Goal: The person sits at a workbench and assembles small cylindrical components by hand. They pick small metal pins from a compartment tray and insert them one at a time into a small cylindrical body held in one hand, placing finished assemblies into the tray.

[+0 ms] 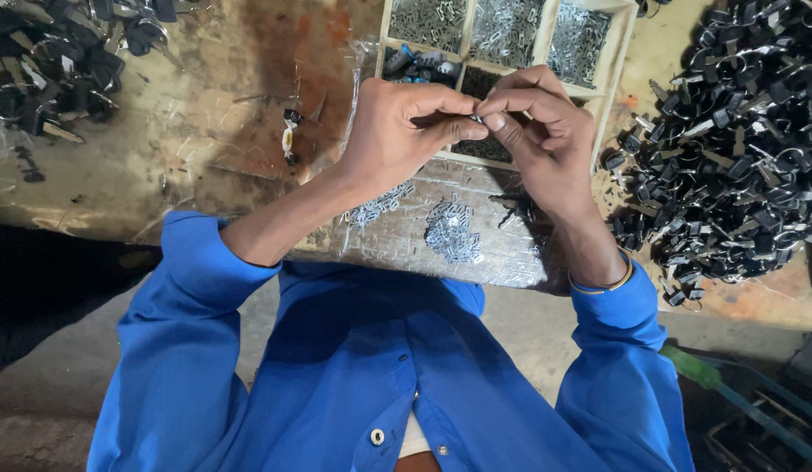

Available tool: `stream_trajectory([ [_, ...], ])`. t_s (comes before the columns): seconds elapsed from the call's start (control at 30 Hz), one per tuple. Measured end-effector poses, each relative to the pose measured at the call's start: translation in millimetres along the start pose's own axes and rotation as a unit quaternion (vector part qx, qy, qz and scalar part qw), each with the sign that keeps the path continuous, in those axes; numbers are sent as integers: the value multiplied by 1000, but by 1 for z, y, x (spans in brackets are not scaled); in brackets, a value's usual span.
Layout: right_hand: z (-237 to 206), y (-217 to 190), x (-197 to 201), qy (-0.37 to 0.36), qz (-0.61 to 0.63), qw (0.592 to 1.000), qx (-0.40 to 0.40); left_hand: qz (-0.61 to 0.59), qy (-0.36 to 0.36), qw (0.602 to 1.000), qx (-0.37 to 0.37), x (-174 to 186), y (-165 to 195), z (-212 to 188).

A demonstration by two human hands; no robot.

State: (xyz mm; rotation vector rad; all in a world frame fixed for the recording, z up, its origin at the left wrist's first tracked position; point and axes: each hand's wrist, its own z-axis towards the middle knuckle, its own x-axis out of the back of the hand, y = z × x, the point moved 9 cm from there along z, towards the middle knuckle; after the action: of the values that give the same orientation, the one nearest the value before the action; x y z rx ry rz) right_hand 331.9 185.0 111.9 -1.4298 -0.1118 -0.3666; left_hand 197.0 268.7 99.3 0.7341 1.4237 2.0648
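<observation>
Seemingly mid-assembly, the person's left hand (pixel 397 131) and right hand (pixel 541 122) are pinching one tiny metal part (pixel 477 118) between closed fingertips. Beyond the fingers sits a compartmented tray (pixel 611 65); below them, loose silver pieces (pixel 451 232). Seating it likely needs fine, steady pressure.

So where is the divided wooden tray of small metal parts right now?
In the head view the wooden tray sits at top centre on the workbench, just behind the joined left hand and right hand.
</observation>
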Motion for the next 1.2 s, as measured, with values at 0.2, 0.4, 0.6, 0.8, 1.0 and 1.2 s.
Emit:
stream_trajectory([
  [0.2, 0, 3, 18, 18, 21, 999, -45, -17, 7, 1000, -6, 2, -2, -2],
  [0.4, 4, -4, 4, -19, -424, 903, 70, -54, 17, 998, 4, 2, -1, -3],
  [0.6, 1, -12, 16, -8, -406, 909, 96, 0, 32, 999, -28, 6, 7, -2],
  [0.8, 2, -24, 21, -20, -312, 943, 112, 15, 26, 999, -36, 3, 10, -2],
  [1.0, -1, -23, 22, 14, -173, 982, 75, 20, 14, 999, -31, 1, 8, -2],
  [1.2, 0, -7, 14, 5, -51, 998, 30, -32, 12, 999, 20, -2, -2, -3],
])
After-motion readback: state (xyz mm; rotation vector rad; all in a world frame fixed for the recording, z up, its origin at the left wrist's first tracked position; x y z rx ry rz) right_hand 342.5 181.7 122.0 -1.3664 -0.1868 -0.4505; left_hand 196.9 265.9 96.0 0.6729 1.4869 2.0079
